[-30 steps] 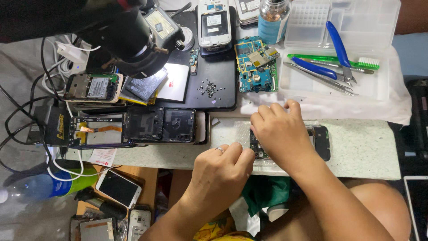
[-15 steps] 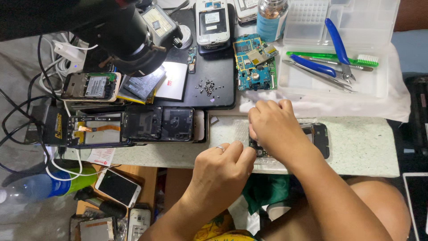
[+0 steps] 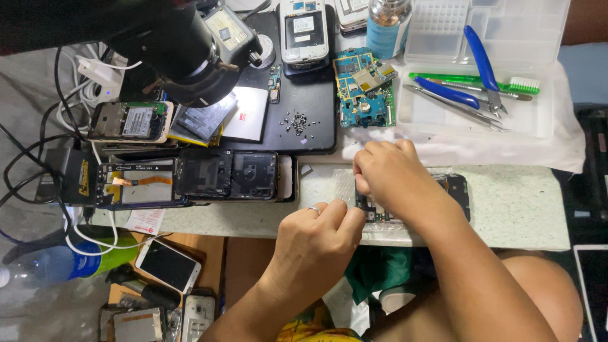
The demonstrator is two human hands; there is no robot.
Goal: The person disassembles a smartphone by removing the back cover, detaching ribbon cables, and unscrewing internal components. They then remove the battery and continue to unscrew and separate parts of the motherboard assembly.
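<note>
An opened black phone [image 3: 453, 190] lies flat on the pale speckled table [image 3: 525, 209], its inner board exposed. My right hand [image 3: 392, 177] rests on top of it, fingers curled down onto its left end and hiding most of it. My left hand [image 3: 320, 237] is closed into a loose fist at the table's front edge, thumb and forefinger pinched against the phone's lower left corner; a ring shows on one finger. Whether the pinch holds a small tool or part is hidden.
Several dismantled phone frames [image 3: 225, 174] lie to the left. A black mat [image 3: 316, 120] holds small screws [image 3: 296, 120]. A blue circuit board [image 3: 364, 88], a clear tray [image 3: 538, 120] with blue pliers [image 3: 484, 69], and a black microscope [image 3: 183, 57] stand behind. Cables hang left.
Both hands stay on the opened phone with only slight shifts of the fingers; nothing was picked up or let go.
</note>
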